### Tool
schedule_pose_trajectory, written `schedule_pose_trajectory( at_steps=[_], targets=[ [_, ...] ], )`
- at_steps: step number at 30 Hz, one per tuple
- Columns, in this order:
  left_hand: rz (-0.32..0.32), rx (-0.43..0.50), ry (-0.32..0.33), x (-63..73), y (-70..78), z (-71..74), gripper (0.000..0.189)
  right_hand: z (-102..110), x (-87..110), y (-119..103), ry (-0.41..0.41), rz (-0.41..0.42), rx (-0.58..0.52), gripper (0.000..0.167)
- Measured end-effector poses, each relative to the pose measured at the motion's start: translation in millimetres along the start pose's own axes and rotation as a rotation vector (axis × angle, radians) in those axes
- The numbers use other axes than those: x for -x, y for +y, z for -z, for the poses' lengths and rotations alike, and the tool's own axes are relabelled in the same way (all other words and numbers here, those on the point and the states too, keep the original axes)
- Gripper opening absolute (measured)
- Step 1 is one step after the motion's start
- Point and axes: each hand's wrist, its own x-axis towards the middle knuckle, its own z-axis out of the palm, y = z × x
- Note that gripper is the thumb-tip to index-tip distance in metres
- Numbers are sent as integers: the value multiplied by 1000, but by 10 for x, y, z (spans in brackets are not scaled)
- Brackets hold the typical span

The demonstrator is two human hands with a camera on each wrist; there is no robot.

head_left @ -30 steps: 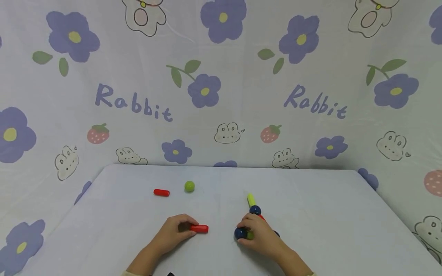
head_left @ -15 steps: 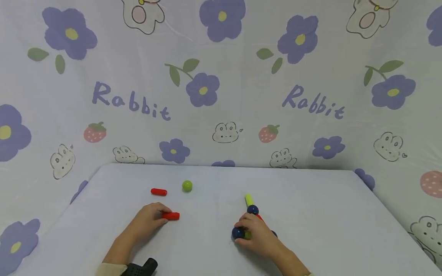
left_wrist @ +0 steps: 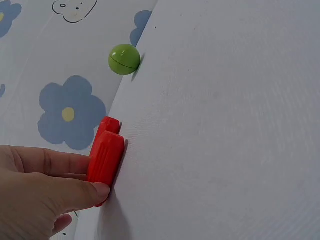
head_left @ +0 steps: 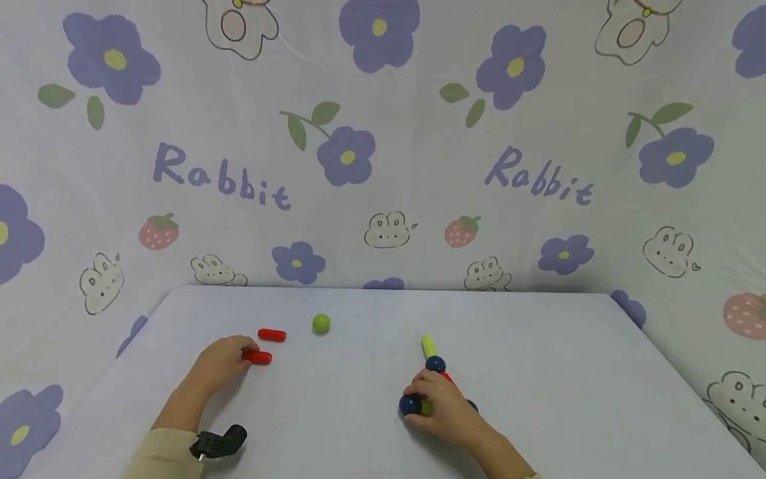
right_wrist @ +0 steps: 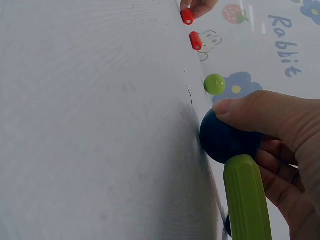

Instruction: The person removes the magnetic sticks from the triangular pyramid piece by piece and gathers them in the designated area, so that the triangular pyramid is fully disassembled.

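Note:
My left hand (head_left: 223,362) pinches a red rod (head_left: 258,358) between thumb and fingers at the left of the table, just in front of a second red rod (head_left: 272,335). In the left wrist view the held red rod (left_wrist: 106,157) overlaps the other one behind it. My right hand (head_left: 439,406) grips a dark blue ball (head_left: 409,404) joined to a green rod (right_wrist: 246,197). Another blue ball (head_left: 435,364), a red rod partly under the hand and a yellow-green rod (head_left: 427,345) belong to the same group of pieces. The hand hides part of it.
A green ball (head_left: 321,324) sits near the back, right of the red rods. The white table (head_left: 538,372) ends at a patterned cloth (head_left: 335,219) behind it. A black device (head_left: 219,442) is strapped at the left wrist.
My left hand has carried the red rod leftward and away from me, from near the middle to beside the other red rod. The right hand keeps its grip in nearly the same place.

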Motion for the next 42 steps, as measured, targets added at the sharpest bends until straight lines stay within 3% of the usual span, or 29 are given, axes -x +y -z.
schedule_pose_trajectory(
  at_steps=[5,12,24,29,33,38,42],
  targets=[
    [12,10,0,-75,-32,-66,28,13,12,1,10,18,9,27],
    [46,44,-2,-133,53,-79,33,17,9,-3,2,18,-14,28],
    [31,6,3,-148,38,-77,35,24,15,3,9,15,-57,31],
    [42,22,3,-107,61,-58,38,144,53,54,3,21,-126,33],
    [61,59,8,-43,83,-65,39,302,90,148,13,-45,-136,27],
    [60,81,50,16,77,-94,44,467,149,256,7,-136,-91,18],
    [18,71,141,50,79,-111,52,517,164,303,-47,-127,-85,15]
  ],
)
